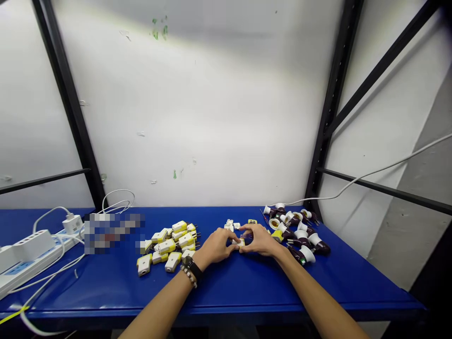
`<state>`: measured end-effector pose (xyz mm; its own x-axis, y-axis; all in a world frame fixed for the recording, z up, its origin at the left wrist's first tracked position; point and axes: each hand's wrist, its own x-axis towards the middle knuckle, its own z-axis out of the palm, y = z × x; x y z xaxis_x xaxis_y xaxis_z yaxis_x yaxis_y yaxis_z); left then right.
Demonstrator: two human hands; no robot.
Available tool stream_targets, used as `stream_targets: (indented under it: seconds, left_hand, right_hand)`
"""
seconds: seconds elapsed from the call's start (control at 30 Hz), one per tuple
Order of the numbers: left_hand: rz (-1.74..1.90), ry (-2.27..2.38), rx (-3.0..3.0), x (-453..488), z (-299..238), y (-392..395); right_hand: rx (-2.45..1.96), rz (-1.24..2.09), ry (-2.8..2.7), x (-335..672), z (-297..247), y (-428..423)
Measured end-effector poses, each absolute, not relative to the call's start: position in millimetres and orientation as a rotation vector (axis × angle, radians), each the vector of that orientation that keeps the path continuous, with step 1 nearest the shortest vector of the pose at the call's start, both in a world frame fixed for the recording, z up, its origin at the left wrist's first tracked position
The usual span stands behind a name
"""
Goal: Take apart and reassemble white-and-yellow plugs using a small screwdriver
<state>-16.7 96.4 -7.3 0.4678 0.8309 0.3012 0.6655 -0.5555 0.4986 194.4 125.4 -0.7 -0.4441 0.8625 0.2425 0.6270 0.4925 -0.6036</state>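
Note:
My left hand (216,246) and my right hand (260,240) meet over the blue tabletop (247,282), fingers pinched together round a small white and yellow plug part (241,242). The left wrist wears a watch and a bead bracelet. A pile of several white and yellow plugs (169,245) lies just left of my left hand. Several dark brown lamp sockets with white caps (300,230) lie right of my right hand. A few small white and yellow pieces (233,224) sit just beyond my fingers.
A white power strip (21,261) with a plugged charger (72,222) and white cables lies at the far left. Black shelf posts (328,122) stand on both sides against a white wall. A white cable (388,167) runs off to the right.

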Motion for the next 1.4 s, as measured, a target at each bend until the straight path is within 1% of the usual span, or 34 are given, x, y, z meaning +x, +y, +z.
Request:
stream_targets:
  seconds: [0.23, 0.33, 0.43, 0.53, 0.7, 0.8, 0.9, 1.1, 1.27, 1.4]
  left_hand:
    - [0.834, 1.148, 2.484, -24, -9, 94]
    - [0.903, 1.223, 2.494, -34, -6, 90]
    - [0.797, 1.361, 2.544, -42, -4, 86]
    - [0.688, 1.398, 2.584, -44, -4, 85]
    - [0.683, 1.408, 2.513, -42, -10, 89]
    - [0.740, 1.385, 2.489, -41, -13, 89]
    - [0.837, 1.354, 2.443, -36, -15, 88]
    - [1.242, 1.028, 2.080, -22, -17, 90]
    - [1.304, 1.001, 1.897, -21, -22, 93]
    - [1.299, 0.995, 1.877, -21, -22, 93]
  right_hand:
    - [-1.160, 0.621, -2.176, 196, -2, 125]
    - [-1.113, 0.612, -2.109, 197, 6, 122]
    - [-1.092, 0.557, -1.975, 197, 14, 121]
    - [-1.093, 0.479, -1.795, 198, 19, 123]
    - [-1.070, 0.417, -1.511, 203, 23, 128]
    - [-1.021, 0.520, -1.402, 204, 25, 130]
    - [-0.959, 0.710, -1.336, 200, 24, 132]
    - [-0.840, 1.027, -1.294, 185, 19, 128]
    - [-0.796, 1.111, -1.239, 183, 16, 128]
    - [-0.774, 1.155, -1.250, 182, 16, 127]
